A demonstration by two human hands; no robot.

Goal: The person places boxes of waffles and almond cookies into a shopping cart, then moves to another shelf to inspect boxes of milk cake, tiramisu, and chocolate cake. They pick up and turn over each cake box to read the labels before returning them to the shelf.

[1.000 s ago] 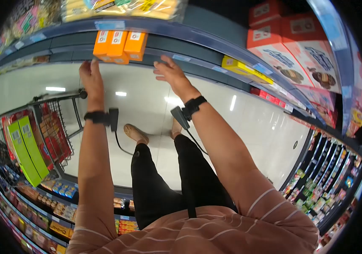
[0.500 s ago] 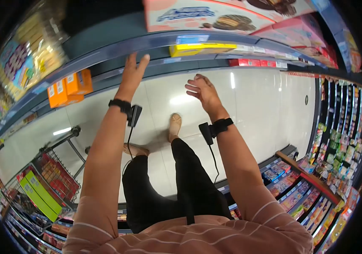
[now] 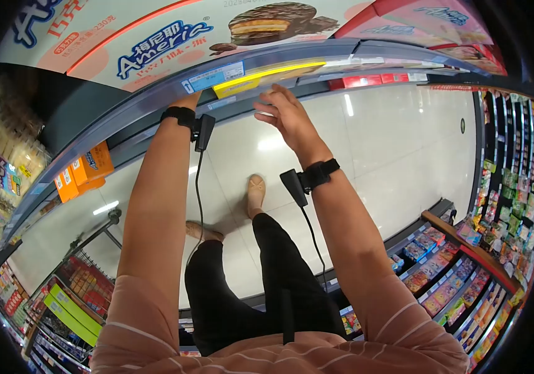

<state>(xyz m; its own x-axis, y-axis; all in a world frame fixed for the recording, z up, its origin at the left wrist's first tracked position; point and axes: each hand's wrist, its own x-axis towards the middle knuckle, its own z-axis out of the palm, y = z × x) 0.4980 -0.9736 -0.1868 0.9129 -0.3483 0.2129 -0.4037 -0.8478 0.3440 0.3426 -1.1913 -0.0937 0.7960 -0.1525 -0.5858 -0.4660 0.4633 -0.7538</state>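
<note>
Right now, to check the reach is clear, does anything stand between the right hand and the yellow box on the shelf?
Only the lower shelf's front edge appears to lie between the right hand and the yellow box; nothing loose is visible there. The upper shelf edge runs just above the box in view.

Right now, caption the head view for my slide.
Left hand mostly hidden behind shelf edge; right hand near yellow box.
</note>
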